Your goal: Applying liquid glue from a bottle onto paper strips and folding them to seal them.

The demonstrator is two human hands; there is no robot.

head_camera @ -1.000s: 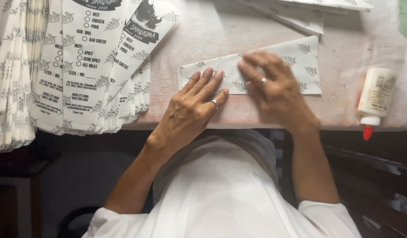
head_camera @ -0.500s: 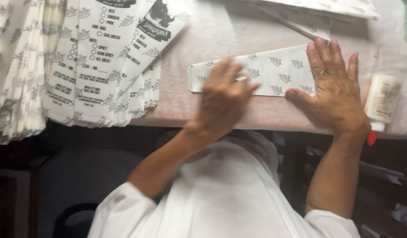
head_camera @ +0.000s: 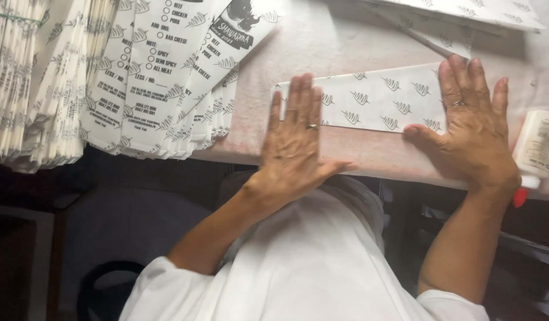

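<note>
Head view: a folded white paper sleeve with a leaf print lies flat on the pinkish table, near its front edge. Left hand presses its left end, fingers spread wide and flat. Right hand pins the right end, palm down and open too. A white glue bottle lies just right; printed paper bags fan out left.

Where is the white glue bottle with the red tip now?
White glue bottle with the red tip: head view, far right table edge, just beside the right hand.
</note>
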